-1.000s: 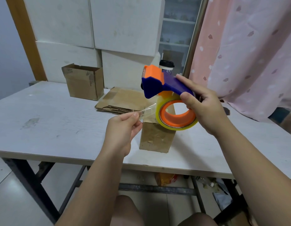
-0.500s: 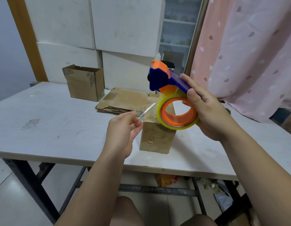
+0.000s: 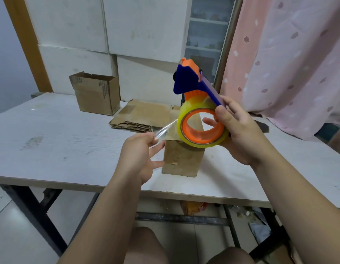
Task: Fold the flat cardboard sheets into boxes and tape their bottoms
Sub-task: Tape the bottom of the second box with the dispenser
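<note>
Clear tape [image 3: 165, 130] had stretched farther above the brown cardboard box [image 3: 182, 159]: left hand [image 3: 138, 155] pinched its end, right hand [image 3: 239, 134] gripped the blue-and-orange plastic dispenser [image 3: 186, 82]. Pressing it down seemed next.

**Bare arms, bare hands, bare knees**

Both arms are uncovered. The left forearm [image 3: 108, 216] and the right forearm [image 3: 298, 197] show only skin from the lower edge of the view up to the wrists, and each narrows toward its wrist. The left hand [image 3: 138, 159] and the right hand [image 3: 241, 138] are bare too. At the bottom edge are two rounded bare knees, the left knee [image 3: 146, 244] and the right knee [image 3: 230, 256].
</note>
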Tool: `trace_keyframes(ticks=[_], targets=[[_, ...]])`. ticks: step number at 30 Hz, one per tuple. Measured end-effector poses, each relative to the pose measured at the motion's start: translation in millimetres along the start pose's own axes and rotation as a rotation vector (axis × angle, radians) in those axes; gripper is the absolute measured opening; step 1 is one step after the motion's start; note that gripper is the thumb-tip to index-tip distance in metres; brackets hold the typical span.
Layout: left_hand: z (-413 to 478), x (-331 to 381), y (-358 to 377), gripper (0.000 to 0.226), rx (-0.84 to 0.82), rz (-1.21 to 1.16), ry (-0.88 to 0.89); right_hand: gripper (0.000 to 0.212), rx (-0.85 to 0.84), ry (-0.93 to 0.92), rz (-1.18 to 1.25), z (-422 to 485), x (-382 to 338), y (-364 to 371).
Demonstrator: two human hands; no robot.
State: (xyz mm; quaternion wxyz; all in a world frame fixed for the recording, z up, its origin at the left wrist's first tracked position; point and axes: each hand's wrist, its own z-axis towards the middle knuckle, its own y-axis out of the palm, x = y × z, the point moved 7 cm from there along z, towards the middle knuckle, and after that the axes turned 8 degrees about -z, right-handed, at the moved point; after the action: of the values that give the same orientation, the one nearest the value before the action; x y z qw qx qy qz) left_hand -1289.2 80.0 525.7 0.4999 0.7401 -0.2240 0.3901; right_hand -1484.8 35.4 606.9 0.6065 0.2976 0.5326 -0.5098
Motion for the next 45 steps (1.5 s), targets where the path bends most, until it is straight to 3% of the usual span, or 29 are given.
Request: trace_keyframes(ticks=[5,11,16,29,39,45], targets=[[0.1,-0.5,1.0,0.021,-0.003,-0.042,-0.017,0.053,-0.003,-0.018,0.1,4.0,4.2,-6.4],[5.6,-0.8,0.7,0.019,-0.05,0.08,0.002,0.045,-0.018,-0.039,0.009,3.8,3.5,-15.2],[9.1,-3.8,-1.6,0.014,-0.041,0.086,-0.049,0.045,-0.045,-0.038,-0.001,3.4,2.1,-14.5],[20.2,-3.8,-2.7,0.017,-0.075,0.245,0.03,0.053,-0.057,-0.088,0.06,0.7,2.7,-11.1],[18.4,3.0,2.1,0.021,-0.039,0.443,0.23,0.052,-0.085,-0.119,0.013,-1.3,0.0,-9.4],[19.1,-20.6,-3.1,0.027,0.023,0.322,0.059,0.052,-0.09,-0.119,0.004,-0.6,-1.5,-6.7]])
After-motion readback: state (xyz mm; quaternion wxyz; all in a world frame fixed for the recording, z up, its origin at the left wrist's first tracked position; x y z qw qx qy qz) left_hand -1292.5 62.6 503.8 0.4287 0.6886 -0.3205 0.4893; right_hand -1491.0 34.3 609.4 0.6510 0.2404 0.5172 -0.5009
